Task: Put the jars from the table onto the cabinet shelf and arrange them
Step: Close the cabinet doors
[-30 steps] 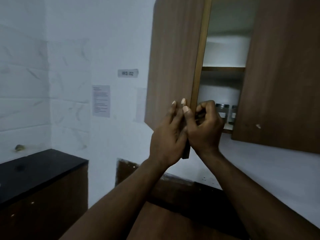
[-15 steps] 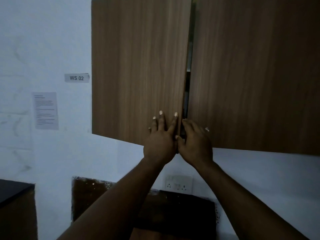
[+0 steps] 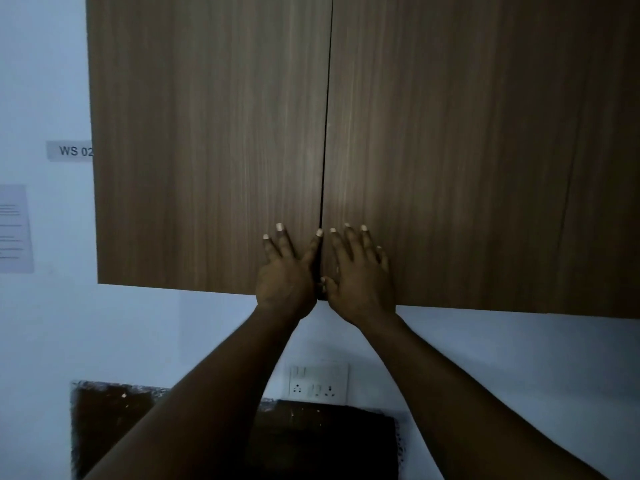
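A brown wood-grain wall cabinet fills the upper part of the view, and its two doors are shut with a thin dark seam between them. My left hand [image 3: 285,277] lies flat with fingers spread on the lower corner of the left door [image 3: 207,140]. Beside it, my right hand [image 3: 356,275] presses flat on the lower corner of the right door [image 3: 485,150]. Neither hand holds anything. The shelf and the jars are hidden behind the doors.
A white wall surrounds the cabinet. A "WS 02" label [image 3: 71,151] and a printed paper notice [image 3: 14,228] hang at the left. Below are a white socket plate [image 3: 318,382] and a dark brown backsplash panel [image 3: 325,441].
Both cabinet doors have swung shut, hiding the shelf and the jars seen a second ago. My hands went from the door edges to lying flat on the door fronts.
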`<move>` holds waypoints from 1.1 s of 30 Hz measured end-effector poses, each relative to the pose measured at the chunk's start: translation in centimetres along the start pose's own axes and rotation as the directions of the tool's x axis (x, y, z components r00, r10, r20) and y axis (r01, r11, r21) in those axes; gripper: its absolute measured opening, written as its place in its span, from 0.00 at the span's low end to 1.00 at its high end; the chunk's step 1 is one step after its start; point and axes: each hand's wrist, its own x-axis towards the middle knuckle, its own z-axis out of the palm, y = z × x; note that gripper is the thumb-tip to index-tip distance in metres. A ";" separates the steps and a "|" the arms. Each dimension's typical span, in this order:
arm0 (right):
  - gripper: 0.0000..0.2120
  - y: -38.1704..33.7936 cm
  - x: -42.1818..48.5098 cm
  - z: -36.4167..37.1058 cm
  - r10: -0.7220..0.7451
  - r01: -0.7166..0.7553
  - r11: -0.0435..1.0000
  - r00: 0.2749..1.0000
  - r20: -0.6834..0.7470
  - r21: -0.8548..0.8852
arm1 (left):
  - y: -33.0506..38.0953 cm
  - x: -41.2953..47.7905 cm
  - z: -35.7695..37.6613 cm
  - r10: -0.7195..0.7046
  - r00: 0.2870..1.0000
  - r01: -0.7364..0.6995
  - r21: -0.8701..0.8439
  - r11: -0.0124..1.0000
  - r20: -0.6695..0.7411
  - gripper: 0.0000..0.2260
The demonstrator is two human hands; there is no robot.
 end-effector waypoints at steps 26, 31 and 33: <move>0.40 -0.1 -1.6 -2.1 0.015 -0.021 0.999 0.979 0.205 0.029 | -1.4 -1.9 -0.2 0.091 0.983 -0.088 -0.025 0.996 0.157 0.43; 0.38 -2.0 -2.4 -5.4 0.098 -0.117 0.987 0.981 0.168 0.109 | -3.0 -3.1 -1.8 0.165 0.971 -0.154 -0.077 0.985 0.172 0.43; 0.35 -3.1 -2.8 -6.4 0.104 -0.125 0.982 0.983 0.151 0.140 | -3.5 -3.6 -2.5 0.192 0.961 -0.177 -0.091 0.980 0.197 0.42</move>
